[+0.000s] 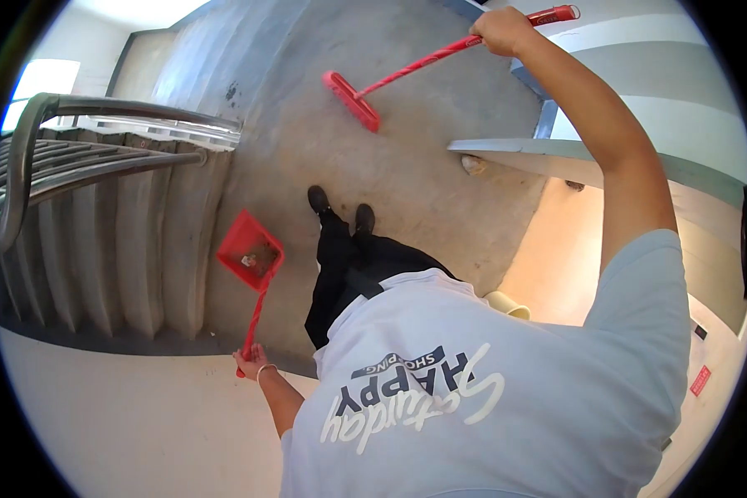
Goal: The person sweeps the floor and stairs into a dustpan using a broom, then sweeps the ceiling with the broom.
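My right hand (504, 31) is closed around the red handle of a broom (427, 60), near its upper end. The broom's red head rests on the grey floor beyond my feet. Low on the left, my left hand (254, 360) grips the twisted red handle of a long-handled dustpan (231, 238). Inside the pan lie dark dirt and a small pale scrap (247, 261). The pan is close to the top edge of the stairs, left of my shoes, well apart from the broom head.
Stairs (137, 249) drop away on the left beside a metal railing (141, 108). More steps (216, 62) are at the upper left. A wall edge (531, 147) juts in from the right. A pale yellowish bin (507, 305) stands by my right side.
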Motion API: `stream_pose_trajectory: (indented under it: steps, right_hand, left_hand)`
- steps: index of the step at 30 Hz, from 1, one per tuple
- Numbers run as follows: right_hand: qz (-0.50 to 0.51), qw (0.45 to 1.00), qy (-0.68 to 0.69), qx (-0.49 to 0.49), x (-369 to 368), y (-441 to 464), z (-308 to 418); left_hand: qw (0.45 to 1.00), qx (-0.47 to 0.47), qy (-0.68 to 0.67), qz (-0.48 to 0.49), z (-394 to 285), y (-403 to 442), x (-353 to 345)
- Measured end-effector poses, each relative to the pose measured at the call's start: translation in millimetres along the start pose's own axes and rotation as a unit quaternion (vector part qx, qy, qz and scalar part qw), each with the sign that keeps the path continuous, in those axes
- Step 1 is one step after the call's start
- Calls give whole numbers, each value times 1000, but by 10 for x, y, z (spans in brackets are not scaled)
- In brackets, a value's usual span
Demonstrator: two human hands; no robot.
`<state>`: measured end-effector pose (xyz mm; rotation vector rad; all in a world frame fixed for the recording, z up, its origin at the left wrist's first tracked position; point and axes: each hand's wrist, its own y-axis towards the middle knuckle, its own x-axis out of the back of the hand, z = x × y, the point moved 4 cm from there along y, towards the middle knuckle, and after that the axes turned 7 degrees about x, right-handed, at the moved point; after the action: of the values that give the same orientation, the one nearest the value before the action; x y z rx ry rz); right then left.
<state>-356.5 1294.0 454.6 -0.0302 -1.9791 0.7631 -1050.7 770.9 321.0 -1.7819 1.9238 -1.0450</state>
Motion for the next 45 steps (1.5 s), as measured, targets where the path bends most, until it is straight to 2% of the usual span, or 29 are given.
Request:
stream_pose_trajectory:
  steps: [1,5,7,11,12,16,18,19,20,23,25,28,33,36,38,40,42,44,45]
  right_hand:
    - [-31,999,-20,17,88,-74,3]
    - [-26,999,24,13,86,102,-99]
    - [-33,990,132,30,-54,179,40]
    - [19,955,296,-1,-721,679,378]
    - [62,944,324,4,-1043,926,158]
    - [161,921,355,-24,-1514,1076,161]
    - [150,926,344,-37,-1850,1107,-169]
    - [152,932,327,-42,-1717,1061,-379]
    - [149,940,304,-47,-1453,1007,-583]
    - [110,960,258,-12,-1319,1100,-894]
    - [109,965,240,-5,-1070,1020,-926]
    - [105,962,250,21,-1011,977,-756]
    - [97,944,310,54,-1188,1502,41]
    - [103,939,324,48,-1365,1648,156]
    - [124,931,340,42,-1674,1655,-215]
    - [149,936,319,-3,-1663,1478,-763]
    - [91,965,247,12,-1669,1343,-1351]
    - [68,984,159,35,-1526,1184,-1683]
    - [70,983,160,49,-1539,1144,-1791]
  left_hand:
    - [1000,-4,9,7,-1,-20,-80]
    - [999,-14,41,30,95,104,-698]
    - [995,0,69,67,146,201,-932]
    - [996,7,72,56,117,-2,-1626]
    - [995,-3,94,36,60,-336,-2077]
    - [994,9,108,5,92,-432,-2538]
    - [994,21,110,17,59,-299,-2596]
    - [992,31,116,30,27,-312,-2688]
    - [993,30,115,24,20,-304,-2715]
    - [992,22,121,25,39,-359,-2773]
    - [992,23,108,59,38,-337,-2743]
    - [995,19,91,31,24,-439,-2554]
    - [996,28,71,45,19,-393,-2278]
    - [998,17,57,23,57,-569,-2113]
    - [999,-4,38,-24,85,-805,-2060]
    - [1000,-9,19,-11,219,-885,-1903]
    - [1000,-17,0,0,329,-1048,-1867]
    - [993,-18,-41,-110,470,-1355,-1905]
    - [991,-20,-42,-123,535,-1473,-1925]
